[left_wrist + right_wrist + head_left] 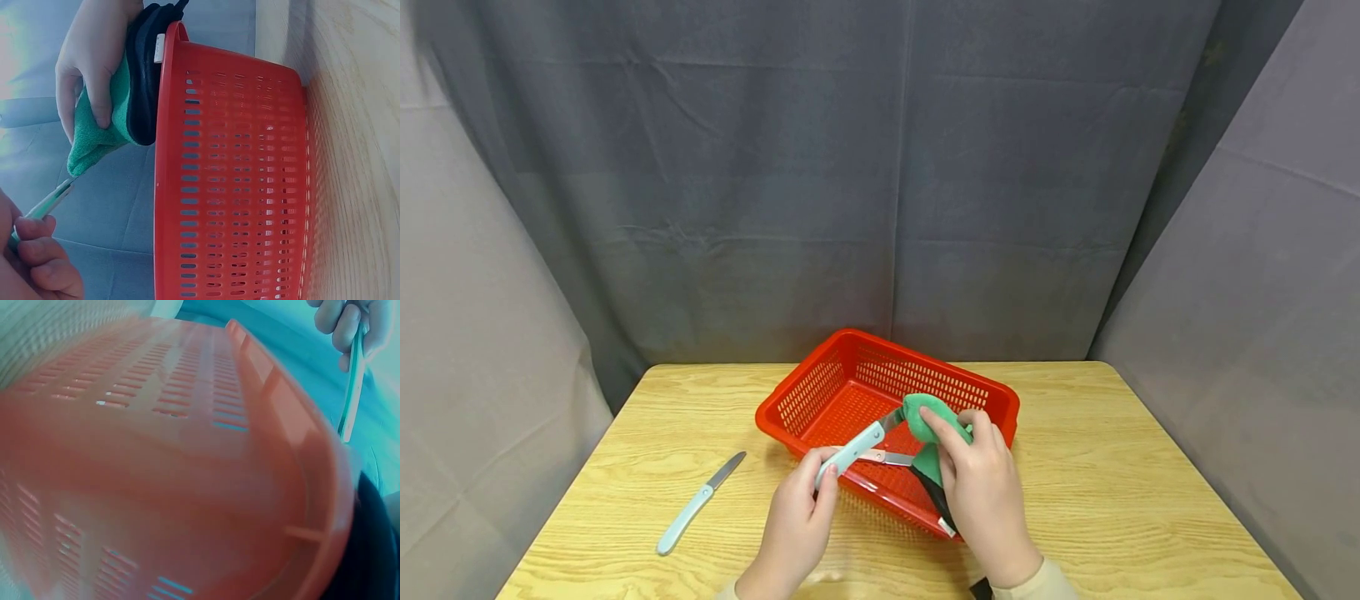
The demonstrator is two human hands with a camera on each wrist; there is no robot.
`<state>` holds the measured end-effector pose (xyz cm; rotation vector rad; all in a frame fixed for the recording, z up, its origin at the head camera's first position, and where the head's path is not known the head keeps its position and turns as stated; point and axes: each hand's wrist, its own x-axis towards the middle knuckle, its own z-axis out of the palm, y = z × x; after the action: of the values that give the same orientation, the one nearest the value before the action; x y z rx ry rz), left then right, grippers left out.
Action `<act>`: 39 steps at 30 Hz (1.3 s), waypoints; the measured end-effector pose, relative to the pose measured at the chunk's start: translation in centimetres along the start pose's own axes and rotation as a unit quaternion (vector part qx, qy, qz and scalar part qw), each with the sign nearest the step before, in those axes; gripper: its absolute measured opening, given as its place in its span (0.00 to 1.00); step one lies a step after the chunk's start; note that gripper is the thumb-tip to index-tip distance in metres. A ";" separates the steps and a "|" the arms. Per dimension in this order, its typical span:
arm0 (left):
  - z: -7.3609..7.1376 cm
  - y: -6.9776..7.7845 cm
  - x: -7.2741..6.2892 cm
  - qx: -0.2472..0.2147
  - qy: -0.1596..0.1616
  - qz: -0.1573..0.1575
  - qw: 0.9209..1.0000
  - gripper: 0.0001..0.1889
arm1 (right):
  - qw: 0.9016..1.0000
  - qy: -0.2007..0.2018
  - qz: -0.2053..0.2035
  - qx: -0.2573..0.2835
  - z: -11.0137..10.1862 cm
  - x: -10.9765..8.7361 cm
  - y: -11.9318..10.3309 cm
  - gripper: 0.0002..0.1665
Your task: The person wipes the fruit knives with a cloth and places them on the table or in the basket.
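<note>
My left hand (797, 521) grips the pale blue handle of a folding-style knife (850, 454), its blade pointing up and right. A green cloth (934, 417) covers the blade's tip, pinched by my right hand (988, 492). Black fabric (142, 75) with a small white tag hangs from the cloth against the basket's near rim. Both hands are above the near side of a red perforated basket (820, 367). Behind the held knife, a second knife (872, 456) with a whitish-pink handle shows over the basket, partly hidden.
Another pale blue knife (688, 518) lies on the wooden table (1112, 467) left of the basket, blade pointing away. Grey curtains (760, 183) stand behind the table and along both sides. A small black item (981, 589) shows at my right sleeve.
</note>
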<state>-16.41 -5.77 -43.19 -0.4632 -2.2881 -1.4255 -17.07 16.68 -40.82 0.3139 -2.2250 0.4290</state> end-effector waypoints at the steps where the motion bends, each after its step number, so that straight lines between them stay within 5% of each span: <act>1: 0.0 0.0 0.0 0.002 0.002 0.001 1.000 0.10 | 1.000 0.000 0.004 -0.001 0.0 0.0 0.1 0.34; 19: -0.1 -0.1 0.2 0.025 0.028 -0.002 0.999 0.07 | 0.999 0.008 0.045 -0.025 -0.4 0.2 0.7 0.33; 29: -0.1 -0.4 0.3 0.017 0.033 -0.011 0.999 0.07 | 0.999 0.027 -0.039 -0.018 -0.9 0.3 0.0 0.36; 39: 0.0 -0.2 0.3 0.008 0.023 -0.015 1.000 0.06 | 0.995 -0.011 -0.101 0.003 -1.0 0.0 -0.8 0.38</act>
<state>-16.77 -5.89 -43.23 -0.3871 -2.2772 -1.4163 -16.09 16.38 -40.12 0.5431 -2.1872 0.3234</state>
